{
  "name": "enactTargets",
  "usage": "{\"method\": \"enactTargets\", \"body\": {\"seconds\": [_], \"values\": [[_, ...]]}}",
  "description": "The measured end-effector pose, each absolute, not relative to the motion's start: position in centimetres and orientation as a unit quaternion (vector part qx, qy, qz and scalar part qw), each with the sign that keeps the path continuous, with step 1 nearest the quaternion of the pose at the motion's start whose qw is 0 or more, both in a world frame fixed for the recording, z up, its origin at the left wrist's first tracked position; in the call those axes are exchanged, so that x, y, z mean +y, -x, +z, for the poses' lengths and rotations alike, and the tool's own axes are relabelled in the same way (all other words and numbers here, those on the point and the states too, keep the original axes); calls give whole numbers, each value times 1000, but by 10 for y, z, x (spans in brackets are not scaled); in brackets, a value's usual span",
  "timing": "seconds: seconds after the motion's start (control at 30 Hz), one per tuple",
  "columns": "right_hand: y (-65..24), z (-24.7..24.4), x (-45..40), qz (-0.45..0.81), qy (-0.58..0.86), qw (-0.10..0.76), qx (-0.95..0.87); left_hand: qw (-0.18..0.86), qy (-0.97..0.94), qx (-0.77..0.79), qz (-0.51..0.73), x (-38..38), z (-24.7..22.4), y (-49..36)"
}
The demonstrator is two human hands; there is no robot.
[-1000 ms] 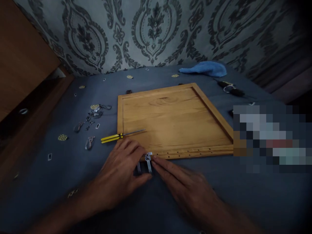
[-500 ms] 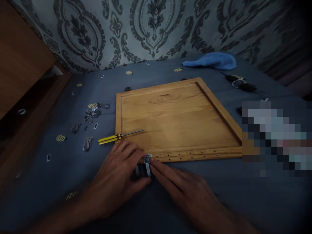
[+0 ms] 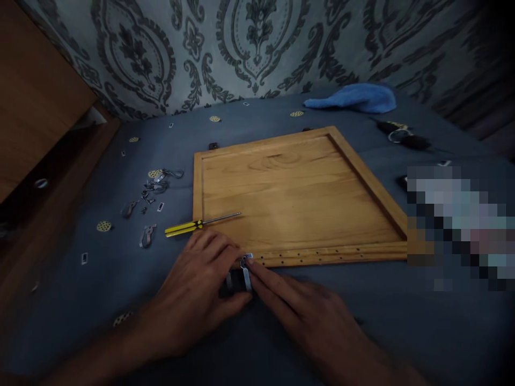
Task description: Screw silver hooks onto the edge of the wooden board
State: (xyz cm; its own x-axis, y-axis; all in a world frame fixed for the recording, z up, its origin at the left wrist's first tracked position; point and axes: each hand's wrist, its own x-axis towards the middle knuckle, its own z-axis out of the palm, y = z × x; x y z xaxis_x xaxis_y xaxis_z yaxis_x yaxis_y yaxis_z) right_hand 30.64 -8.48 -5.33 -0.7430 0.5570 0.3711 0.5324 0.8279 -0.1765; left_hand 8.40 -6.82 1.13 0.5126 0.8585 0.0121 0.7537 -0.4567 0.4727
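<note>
A wooden framed panel [image 3: 281, 198] lies on the dark blue cloth, a row of small dark holes along its near edge. At that edge's left end sits a small silvery metal bracket [image 3: 247, 273], partly over the wood and partly past it. My left hand [image 3: 201, 273] curls around the bracket's left side, thumb at its lower end. My right hand [image 3: 306, 308] has its fingers together, fingertips against the bracket's right side. Fingers hide part of the bracket. A yellow and black screwdriver [image 3: 184, 229] rests across the panel's left edge, just beyond my left hand.
Left of the panel lie loose metal brackets [image 3: 148, 236] and a small pile of hardware [image 3: 155, 186]. A blue cloth [image 3: 358, 99] lies at the back. Dark objects with a ring [image 3: 400, 135] lie at the right, and wooden furniture [image 3: 40, 96] stands on the left.
The whole view has shifted slightly, so things appear a little further right. Both hands stay at the bracket, with the right fingertips slightly higher over its top.
</note>
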Motion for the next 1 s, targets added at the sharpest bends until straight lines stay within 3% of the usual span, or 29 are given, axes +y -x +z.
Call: {"method": "enactTargets", "body": {"seconds": [0.33,1.0], "values": [[-311,-58,-86,50,285,182,-940,196,-831,513,90,-66,28,-66],[-309,-54,-84,48,289,204,-934,160,-857,476,119,-73,13,-73]]}}
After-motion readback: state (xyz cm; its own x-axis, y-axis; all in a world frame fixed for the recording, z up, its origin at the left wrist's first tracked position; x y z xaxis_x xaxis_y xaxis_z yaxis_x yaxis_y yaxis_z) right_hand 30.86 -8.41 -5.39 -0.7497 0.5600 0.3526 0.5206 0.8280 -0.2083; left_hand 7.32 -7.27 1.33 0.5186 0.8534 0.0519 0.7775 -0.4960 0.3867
